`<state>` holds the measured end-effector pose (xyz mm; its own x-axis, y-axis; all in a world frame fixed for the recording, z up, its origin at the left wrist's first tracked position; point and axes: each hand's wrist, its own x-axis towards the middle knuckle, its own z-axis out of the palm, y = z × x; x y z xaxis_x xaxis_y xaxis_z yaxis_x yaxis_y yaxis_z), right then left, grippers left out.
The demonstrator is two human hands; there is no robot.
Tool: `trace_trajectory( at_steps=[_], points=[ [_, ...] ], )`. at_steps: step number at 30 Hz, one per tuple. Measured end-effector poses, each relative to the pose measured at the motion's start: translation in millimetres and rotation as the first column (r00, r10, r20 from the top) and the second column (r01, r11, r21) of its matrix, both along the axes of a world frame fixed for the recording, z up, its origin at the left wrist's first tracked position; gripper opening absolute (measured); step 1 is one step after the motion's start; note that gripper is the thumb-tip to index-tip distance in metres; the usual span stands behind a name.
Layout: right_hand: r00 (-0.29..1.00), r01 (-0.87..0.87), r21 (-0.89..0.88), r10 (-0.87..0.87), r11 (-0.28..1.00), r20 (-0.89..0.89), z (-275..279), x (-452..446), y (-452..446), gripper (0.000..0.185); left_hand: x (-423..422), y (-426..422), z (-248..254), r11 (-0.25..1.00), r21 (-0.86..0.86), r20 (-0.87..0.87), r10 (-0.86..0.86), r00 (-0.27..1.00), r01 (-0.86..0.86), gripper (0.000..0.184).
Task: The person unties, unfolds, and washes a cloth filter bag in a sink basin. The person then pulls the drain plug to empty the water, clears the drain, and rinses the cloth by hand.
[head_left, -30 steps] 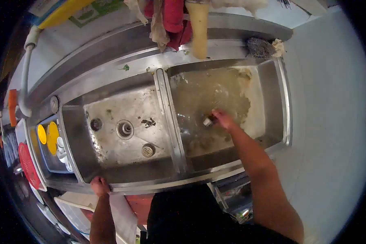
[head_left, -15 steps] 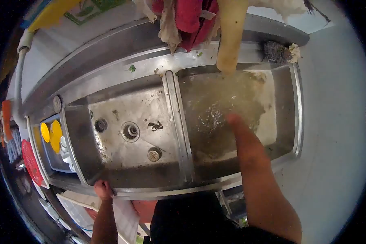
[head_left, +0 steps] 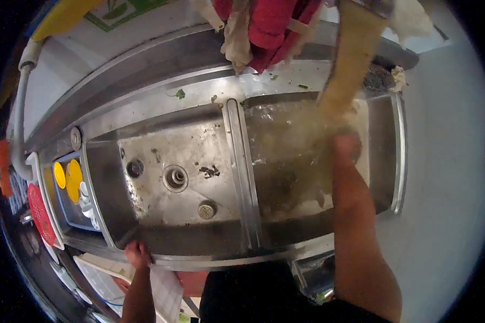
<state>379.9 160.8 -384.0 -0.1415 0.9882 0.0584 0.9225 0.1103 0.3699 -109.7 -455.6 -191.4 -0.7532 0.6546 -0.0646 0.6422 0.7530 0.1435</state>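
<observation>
My left hand [head_left: 138, 253] is closed over the front rim of the steel sink [head_left: 194, 262], at the left basin's near corner. My right hand [head_left: 347, 144] reaches down into the right basin [head_left: 383, 161], near its right side. Motion blurs its fingers, and a dark greyish patch shows beside them; whether it holds anything I cannot make out. Murky brown water [head_left: 291, 161] covers most of that basin's floor. Just beyond the right hand, a long tan strip [head_left: 353, 59] hangs down toward the water.
The left basin [head_left: 145, 185] has a drain [head_left: 175, 178], a round metal strainer [head_left: 207, 210] and dark scraps. Yellow dishes [head_left: 74, 180] lie in a blue tray [head_left: 73, 215] at far left. Pink cloths [head_left: 275, 32] hang above; a dark scrubber [head_left: 379, 79] sits on the back ledge.
My right hand has moved right and slightly away from me within the right basin. The water is stirred differently, and the tan strip appears farther right and tilted. My left hand stays on the rim.
</observation>
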Motion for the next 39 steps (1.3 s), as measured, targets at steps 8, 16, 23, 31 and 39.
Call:
trace_trajectory(
  at_steps=[8,16,23,31,39],
  points=[
    [0.98,-0.026,-0.53,-0.083,0.848,-0.18,-16,-40,100,0.043,-4,-20,-7,0.999,-0.029,0.015,-0.024,1.0,0.025,0.014],
    [0.845,-0.526,-0.519,0.483,0.673,-0.23,23,-140,-52,0.042,-4,-16,-5,0.999,-0.017,0.065,0.035,0.997,-0.034,0.016],
    [0.83,-0.546,-0.422,0.4,0.723,-0.389,58,-118,-175,0.045,-16,-51,-33,0.965,-0.035,0.28,0.26,0.924,-0.26,0.016],
    [0.878,-0.369,-0.736,-0.047,0.567,-0.476,131,-74,-158,0.039,-21,-60,-39,0.971,0.001,0.297,0.226,0.928,-0.237,0.014],
    [0.875,-0.301,-0.648,-0.067,0.699,-0.479,33,-27,-135,0.046,-9,-27,-13,0.966,-0.167,0.133,0.221,0.966,-0.198,0.014]
  ],
)
